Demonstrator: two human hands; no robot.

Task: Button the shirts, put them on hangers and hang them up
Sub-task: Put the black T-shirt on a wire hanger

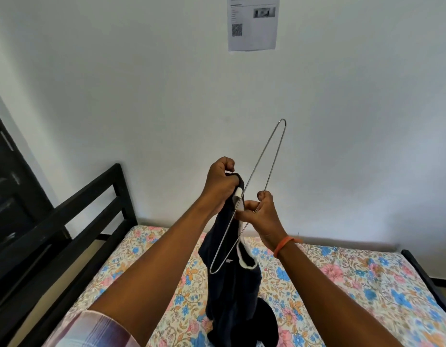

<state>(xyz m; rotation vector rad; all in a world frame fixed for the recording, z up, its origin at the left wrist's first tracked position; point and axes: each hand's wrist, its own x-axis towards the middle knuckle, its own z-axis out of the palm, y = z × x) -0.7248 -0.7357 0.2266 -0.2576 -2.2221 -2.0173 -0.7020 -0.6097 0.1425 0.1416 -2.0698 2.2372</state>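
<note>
A dark navy shirt (232, 291) with white trim at its collar hangs down over the bed. My left hand (220, 182) grips its top edge in a fist and holds it up. A thin metal wire hanger (263, 161) stands tilted, one end pointing up towards the wall, the other end low in front of the shirt. My right hand (260, 214) pinches the hanger near its middle, right beside the shirt's collar. An orange band sits on my right wrist.
A bed with a floral sheet (342, 284) fills the lower view, with a black frame (96, 204) at the left. A white wall with a printed paper (253, 21) rises behind. A dark door (6, 186) stands at the far left.
</note>
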